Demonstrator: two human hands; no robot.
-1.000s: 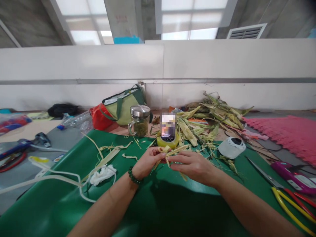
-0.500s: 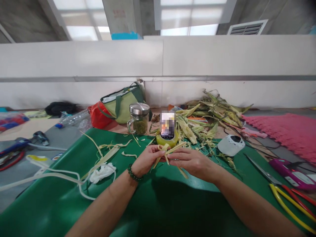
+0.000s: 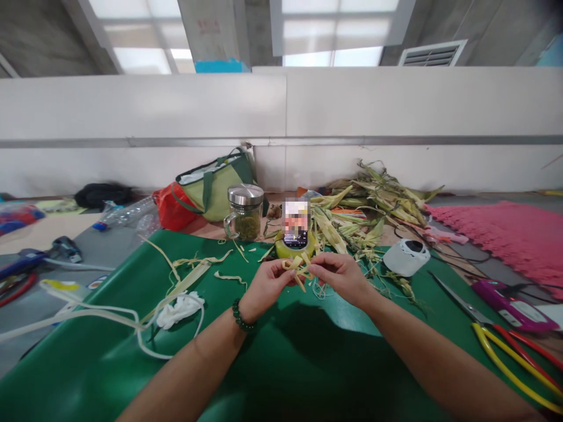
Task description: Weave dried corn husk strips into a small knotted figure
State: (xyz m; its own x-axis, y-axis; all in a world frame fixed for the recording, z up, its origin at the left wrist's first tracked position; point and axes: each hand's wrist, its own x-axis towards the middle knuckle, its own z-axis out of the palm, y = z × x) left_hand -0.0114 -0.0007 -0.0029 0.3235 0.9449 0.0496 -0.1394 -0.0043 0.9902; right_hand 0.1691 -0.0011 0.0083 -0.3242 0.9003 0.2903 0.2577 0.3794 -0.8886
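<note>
The left hand (image 3: 265, 288) pinched the woven end of the pale strips (image 3: 300, 262) between thumb and fingertips, while the right hand (image 3: 341, 276), nearly closed, gripped their other side with thumb and forefinger. The strips sat between the hands, above the green sheet (image 3: 264, 378) and just in front of the propped phone (image 3: 295, 239). The step in hand looked like drawing one strip through or around a loop; the next move seemed to call for a firm left pinch and a gentle pull, since the dry strips could split. Half a second earlier, the right fingers were stretched out flatter and long ends showed above and below them; now the fingertips were bunched at the loop, and those ends no longer stuck out.
</note>
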